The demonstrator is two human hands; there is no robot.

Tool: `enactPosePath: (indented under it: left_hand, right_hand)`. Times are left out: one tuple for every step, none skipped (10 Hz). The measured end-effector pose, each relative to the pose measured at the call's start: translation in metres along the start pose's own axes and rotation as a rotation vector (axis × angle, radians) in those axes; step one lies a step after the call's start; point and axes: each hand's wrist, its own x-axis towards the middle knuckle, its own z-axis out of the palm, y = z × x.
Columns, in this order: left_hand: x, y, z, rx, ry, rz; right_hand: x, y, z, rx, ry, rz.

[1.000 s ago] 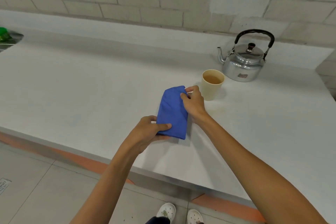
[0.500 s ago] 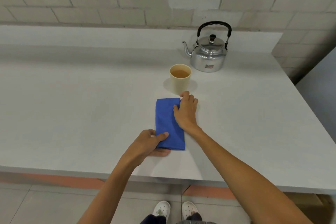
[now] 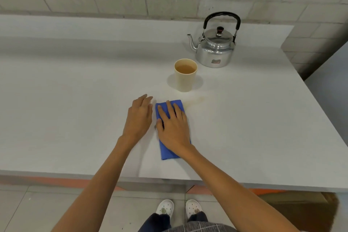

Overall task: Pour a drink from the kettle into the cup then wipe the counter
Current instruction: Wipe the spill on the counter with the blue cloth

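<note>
Right hand (image 3: 174,128) flat on folded blue cloth (image 3: 169,151), fingers (image 3: 168,108) spread, gripping nothing. Left hand (image 3: 139,118) open beside cloth. Full cup (image 3: 185,75) near, kettle (image 3: 215,47) behind. Risk: wide forward wipe on bench (image 3: 75,109) tips cup.

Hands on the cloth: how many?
1. The right hand lies flat on the blue cloth. The left hand is open beside the cloth's left edge, not on it. The cup and kettle stand untouched behind.

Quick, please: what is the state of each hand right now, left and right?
Left hand: open, flat, holding nothing.
Right hand: open, pressed flat on the blue cloth, not gripping it.
</note>
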Motion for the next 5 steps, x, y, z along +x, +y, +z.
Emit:
enactPosePath:
  left_hand:
    - [-0.002, -0.003, 0.011, -0.021, -0.019, 0.043]
    - [-0.005, -0.005, 0.019, -0.013, -0.052, 0.048]
    - [-0.008, -0.003, 0.026, 0.035, -0.057, 0.051]
    - [-0.010, -0.003, 0.029, 0.083, -0.036, 0.065]
    - [-0.011, -0.003, 0.031, 0.124, -0.037, 0.069]
  right_hand:
    - [-0.026, 0.010, -0.006, 0.008, -0.012, -0.022]
    - [-0.041, 0.036, -0.019, -0.010, -0.006, 0.021]
    - [-0.034, 0.065, -0.033, -0.053, 0.009, 0.086]
    - [-0.007, 0.075, -0.038, -0.090, 0.011, 0.115]
    - [0.017, 0.066, -0.030, -0.119, -0.010, 0.118]
